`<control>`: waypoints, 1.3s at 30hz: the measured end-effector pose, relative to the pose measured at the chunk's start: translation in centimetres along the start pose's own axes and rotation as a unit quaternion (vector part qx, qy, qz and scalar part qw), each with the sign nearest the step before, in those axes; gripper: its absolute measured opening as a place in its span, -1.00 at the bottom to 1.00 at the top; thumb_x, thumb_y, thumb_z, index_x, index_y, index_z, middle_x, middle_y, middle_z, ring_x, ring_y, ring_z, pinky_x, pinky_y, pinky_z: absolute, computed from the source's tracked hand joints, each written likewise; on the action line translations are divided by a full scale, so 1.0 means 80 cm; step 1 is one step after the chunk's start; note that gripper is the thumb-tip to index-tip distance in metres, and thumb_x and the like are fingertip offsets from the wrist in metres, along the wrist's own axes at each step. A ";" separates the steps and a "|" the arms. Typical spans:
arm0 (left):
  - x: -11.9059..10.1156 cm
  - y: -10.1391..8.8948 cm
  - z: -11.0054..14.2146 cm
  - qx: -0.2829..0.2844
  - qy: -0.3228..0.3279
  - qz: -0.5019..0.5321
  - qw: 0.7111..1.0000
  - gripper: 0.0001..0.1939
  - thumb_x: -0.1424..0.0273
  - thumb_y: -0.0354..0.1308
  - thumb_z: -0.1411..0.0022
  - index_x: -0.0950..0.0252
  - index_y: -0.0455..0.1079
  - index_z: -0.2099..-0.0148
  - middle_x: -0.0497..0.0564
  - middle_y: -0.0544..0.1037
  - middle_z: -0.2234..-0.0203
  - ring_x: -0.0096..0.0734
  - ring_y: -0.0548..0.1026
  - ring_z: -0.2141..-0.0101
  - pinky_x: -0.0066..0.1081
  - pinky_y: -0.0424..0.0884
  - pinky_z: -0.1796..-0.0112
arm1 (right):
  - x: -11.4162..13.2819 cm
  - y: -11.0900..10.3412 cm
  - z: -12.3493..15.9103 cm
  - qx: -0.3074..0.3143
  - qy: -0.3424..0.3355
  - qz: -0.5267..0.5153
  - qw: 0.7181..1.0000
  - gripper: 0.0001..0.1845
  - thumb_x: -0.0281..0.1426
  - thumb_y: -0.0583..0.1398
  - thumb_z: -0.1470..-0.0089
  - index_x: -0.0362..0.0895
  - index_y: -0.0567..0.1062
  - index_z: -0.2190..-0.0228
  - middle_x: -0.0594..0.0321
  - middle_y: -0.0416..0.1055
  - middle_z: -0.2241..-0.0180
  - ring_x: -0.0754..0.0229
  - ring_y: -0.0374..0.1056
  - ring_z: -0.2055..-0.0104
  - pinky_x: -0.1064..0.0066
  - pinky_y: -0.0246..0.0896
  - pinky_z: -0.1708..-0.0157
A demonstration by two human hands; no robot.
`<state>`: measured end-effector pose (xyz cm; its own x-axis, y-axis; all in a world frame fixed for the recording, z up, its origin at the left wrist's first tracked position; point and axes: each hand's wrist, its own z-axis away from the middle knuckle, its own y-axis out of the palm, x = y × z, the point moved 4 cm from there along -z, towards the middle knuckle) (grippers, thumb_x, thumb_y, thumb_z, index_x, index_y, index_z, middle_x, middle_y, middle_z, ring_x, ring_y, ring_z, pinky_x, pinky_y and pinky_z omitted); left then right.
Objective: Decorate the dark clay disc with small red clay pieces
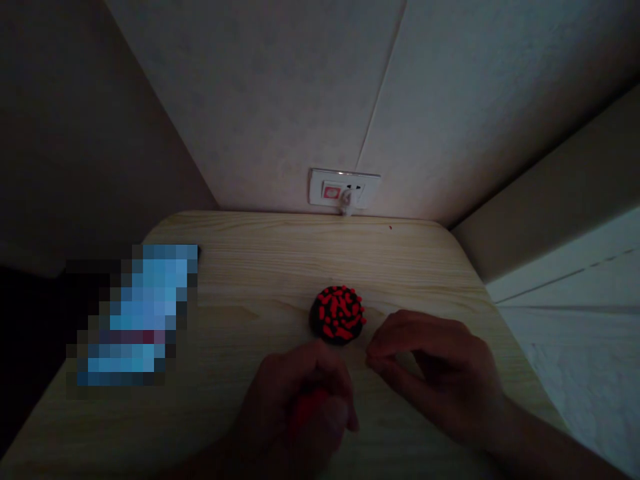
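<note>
A round black lump (338,315), which looks like modelling clay, rests on the wooden table. Small red strips and dots cover its top, and some stick out along its right edge. Just in front of it, my left hand (305,407) is curled around a red lump of clay (306,408), partly covered by the thumb and fingers. To the right of the black lump, my right hand (440,373) has thumb and fingertips pressed together in a pinch. Whatever lies between those fingertips, if anything, is too small and dark to make out.
A pixelated bluish screen (145,300) lies on the left side of the pale wooden table (240,260). At the back, a wall socket (345,190) holds a plug. A tiny red speck (391,227) sits near the rear edge. Whitish fabric (590,360) shows at right.
</note>
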<state>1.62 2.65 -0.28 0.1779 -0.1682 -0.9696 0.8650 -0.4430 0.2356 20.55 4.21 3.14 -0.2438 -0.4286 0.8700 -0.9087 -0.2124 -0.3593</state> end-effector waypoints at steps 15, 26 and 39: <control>-0.004 0.007 0.001 0.021 0.081 -0.044 0.996 -0.53 0.62 0.48 0.05 0.21 0.51 0.08 -0.03 0.65 0.23 -0.42 0.60 0.30 -0.55 0.49 0.26 | 0.014 0.000 -0.001 0.008 -0.026 -0.032 0.999 -0.65 -0.70 0.30 -0.08 -0.04 0.62 0.20 0.24 0.60 0.38 0.20 0.52 0.36 0.40 0.46 0.37; -0.016 0.009 -0.008 0.014 0.261 -0.136 0.956 -0.64 0.41 0.54 -0.01 0.28 0.58 0.12 0.03 0.61 0.34 -0.41 0.60 0.38 -0.53 0.50 0.32 | -0.002 -0.006 -0.001 -0.063 0.001 0.003 0.998 -0.73 -0.62 0.38 -0.10 -0.04 0.65 0.22 0.26 0.63 0.35 0.23 0.56 0.33 0.47 0.49 0.33; -0.031 0.017 0.000 0.065 0.201 -0.207 0.955 -0.73 0.35 0.51 -0.09 0.30 0.54 0.20 0.01 0.61 0.37 -0.41 0.59 0.40 -0.53 0.50 0.33 | -0.018 -0.006 0.003 -0.035 0.085 0.058 0.994 -0.91 -0.50 0.33 -0.18 -0.07 0.59 0.34 0.31 0.59 0.46 0.29 0.50 0.45 0.55 0.42 0.43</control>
<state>2.36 2.48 2.43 0.0220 0.3853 -0.9225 0.8399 -0.5077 -0.1920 21.40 4.69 1.94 -0.3970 -0.2911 0.8704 -0.8908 -0.1064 -0.4418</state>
